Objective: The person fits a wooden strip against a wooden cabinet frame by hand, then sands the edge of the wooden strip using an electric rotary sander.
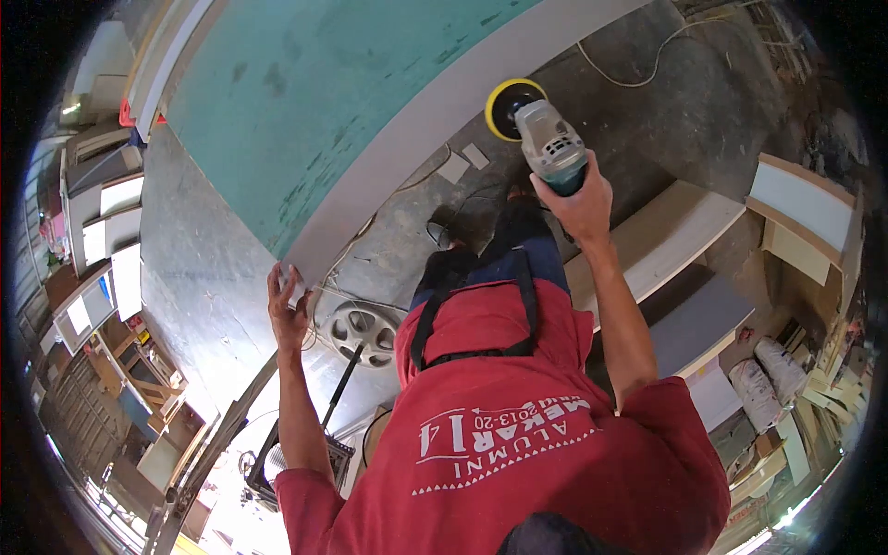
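My right hand (585, 205) is wrapped around the rear body of a grey and teal disc sander (553, 143). Its round black pad with a yellow rim (504, 109) rests at or very near the pale edge strip of a large panel (407, 134); exact contact is hard to tell. The panel's broad face is green with dark smudges. At the panel's near left corner, my left hand (289, 305) has its fingers and thumb bent around the edge.
A pale board (661, 240) and a grey board (698, 314) lie to the right, with white sacks (758, 379) beyond. A spoked wheel (359, 333) stands near my left side. Cables (638, 83) run over the concrete floor (199, 250). Shelving (102, 213) lines the left.
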A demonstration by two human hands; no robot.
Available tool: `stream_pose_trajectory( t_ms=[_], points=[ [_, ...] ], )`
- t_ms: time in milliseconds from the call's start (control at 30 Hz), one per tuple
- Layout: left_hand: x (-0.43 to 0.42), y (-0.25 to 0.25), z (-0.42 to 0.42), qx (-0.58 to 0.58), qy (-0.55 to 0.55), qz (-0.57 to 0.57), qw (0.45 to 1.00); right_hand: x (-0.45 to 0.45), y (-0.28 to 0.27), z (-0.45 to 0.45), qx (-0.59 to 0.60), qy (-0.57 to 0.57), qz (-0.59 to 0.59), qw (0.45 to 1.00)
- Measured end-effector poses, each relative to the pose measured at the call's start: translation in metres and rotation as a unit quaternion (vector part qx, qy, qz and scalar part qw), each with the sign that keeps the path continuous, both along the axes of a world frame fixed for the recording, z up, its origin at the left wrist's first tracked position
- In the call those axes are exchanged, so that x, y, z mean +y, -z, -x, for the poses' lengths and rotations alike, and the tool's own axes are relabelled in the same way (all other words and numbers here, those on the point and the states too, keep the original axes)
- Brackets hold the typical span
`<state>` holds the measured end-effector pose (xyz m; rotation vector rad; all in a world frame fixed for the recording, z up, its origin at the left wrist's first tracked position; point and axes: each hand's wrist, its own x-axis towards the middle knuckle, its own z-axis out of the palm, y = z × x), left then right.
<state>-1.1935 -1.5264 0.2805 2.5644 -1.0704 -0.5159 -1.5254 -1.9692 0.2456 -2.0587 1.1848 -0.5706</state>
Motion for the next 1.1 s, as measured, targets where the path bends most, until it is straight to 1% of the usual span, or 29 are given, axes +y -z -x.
stream_pose_trajectory(
  t_ms=[67,100,200,267,300,367,433,467,533,600,633,733,800,867,933,967,1100],
  points=[
    [-0.001,-0.001,0.004,0.019,-0.022,0.013,0.999,-0.022,-0.002,0.009,0.009,0.025,-0.029,0.999],
    [0.001,0.0,0.005,0.019,-0.024,0.011,0.999,-0.031,-0.002,0.012,-0.009,0.03,-0.035,0.999],
    [-0.002,-0.002,0.01,0.023,-0.031,0.024,0.999,-0.05,-0.004,0.024,-0.002,0.026,-0.032,0.999],
    [-0.014,-0.007,0.019,-0.078,0.007,-0.001,0.997,-0.054,-0.01,0.029,-0.003,0.018,-0.036,0.999],
    [-0.029,-0.005,0.026,-0.088,0.009,-0.006,0.996,-0.052,-0.013,0.031,-0.001,0.011,-0.039,0.999],
    [-0.081,-0.007,0.043,-0.067,0.035,-0.02,0.997,-0.046,-0.015,0.031,-0.014,0.004,-0.047,0.999],
    [-0.14,-0.005,0.057,-0.05,0.064,0.001,0.997,-0.037,-0.018,0.03,-0.024,-0.001,-0.052,0.998],
    [-0.166,-0.001,0.06,-0.061,0.076,0.005,0.995,-0.03,-0.021,0.027,-0.025,-0.009,-0.055,0.998],
    [-0.197,0.011,0.054,-0.068,0.094,0.013,0.993,-0.008,-0.026,0.023,-0.022,-0.011,-0.056,0.998],
    [-0.218,0.02,0.043,-0.017,0.09,0.039,0.995,0.005,-0.03,0.016,-0.007,-0.031,-0.023,0.999],
    [-0.221,0.014,0.04,-0.015,0.087,0.041,0.995,0.013,-0.031,0.014,-0.02,-0.042,-0.022,0.999],
    [-0.222,-0.001,0.025,0.003,0.112,0.025,0.993,0.031,-0.035,0.008,-0.007,-0.064,-0.02,0.998],
    [-0.224,-0.004,0.015,0.058,0.127,0.049,0.989,0.042,-0.038,0.003,0.009,-0.07,-0.018,0.997],
    [-0.224,-0.008,0.014,0.059,0.128,0.054,0.989,0.046,-0.042,-0.007,0.022,-0.079,-0.01,0.997],
    [-0.225,-0.011,0.017,0.062,0.126,0.056,0.988,0.052,-0.045,-0.015,-0.012,-0.104,0.016,0.994],
    [-0.226,-0.011,0.02,0.054,0.12,0.053,0.99,0.054,-0.043,-0.017,0.003,-0.1,-0.013,0.995],
    [-0.227,-0.009,0.024,0.052,0.106,0.061,0.991,0.058,-0.041,-0.025,0.012,-0.107,-0.014,0.994]
  ],
)
